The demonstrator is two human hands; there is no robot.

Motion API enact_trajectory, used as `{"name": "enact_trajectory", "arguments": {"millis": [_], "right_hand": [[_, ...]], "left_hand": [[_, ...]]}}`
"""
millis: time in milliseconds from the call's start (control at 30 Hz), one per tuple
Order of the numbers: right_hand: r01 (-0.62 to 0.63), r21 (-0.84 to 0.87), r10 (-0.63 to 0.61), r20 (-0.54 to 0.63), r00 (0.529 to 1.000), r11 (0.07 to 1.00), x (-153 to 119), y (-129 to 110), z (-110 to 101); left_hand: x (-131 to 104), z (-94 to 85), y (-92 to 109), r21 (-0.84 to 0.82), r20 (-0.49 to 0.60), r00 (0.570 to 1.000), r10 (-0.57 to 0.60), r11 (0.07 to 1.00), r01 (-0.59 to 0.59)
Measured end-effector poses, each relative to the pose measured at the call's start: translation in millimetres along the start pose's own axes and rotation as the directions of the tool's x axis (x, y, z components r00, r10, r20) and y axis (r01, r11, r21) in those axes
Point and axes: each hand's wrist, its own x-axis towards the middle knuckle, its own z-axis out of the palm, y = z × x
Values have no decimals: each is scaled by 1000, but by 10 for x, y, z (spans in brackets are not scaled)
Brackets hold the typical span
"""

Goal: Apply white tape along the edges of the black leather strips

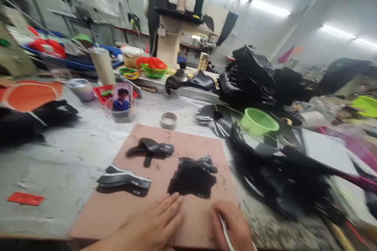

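Note:
My left hand (159,219) lies flat on a pinkish board (203,219), fingers stretched out, their tips by the lower edge of a stack of black pieces (191,178). On the board's right side, my right hand (234,223) is closed with a thin white strip (225,229) running out of it. Its fingertips are partly hidden. Left of the stack rest black pieces with white edging (125,182). Above those, several black strap-like pieces (151,149) lie crossed over each other.
A tape roll (169,120) stands behind the board, near a phone (122,102) propped in a clear tub. Black pieces (279,180) and a green basket (259,121) crowd the right side. A red strip (26,199) lies at left. A sewing machine (171,35) stands at the back.

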Motion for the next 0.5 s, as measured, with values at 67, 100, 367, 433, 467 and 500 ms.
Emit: {"name": "enact_trajectory", "arguments": {"millis": [67,100,367,433,467,500], "right_hand": [[-64,35,64,5,998,997,73,-38,-57],[-104,57,103,13,995,993,98,-52,-78],[-355,176,344,89,935,918,178,-127,-189],[-462,209,428,187,884,862,239,-218,-211],[-504,223,449,254,856,834,277,-279,-209],[-536,242,452,328,829,809,317,-346,-196]], "left_hand": [[-20,-79,-3,-11,10,1000,-4,1000,4],[-34,-110,-9,-8,-31,1000,-1,1000,1],[-187,71,127,-29,-228,966,-121,993,117],[-237,158,220,-80,-270,947,-175,984,159],[-262,185,268,-97,-287,940,-186,982,165],[-284,200,312,-102,-298,936,-187,981,163]]}}
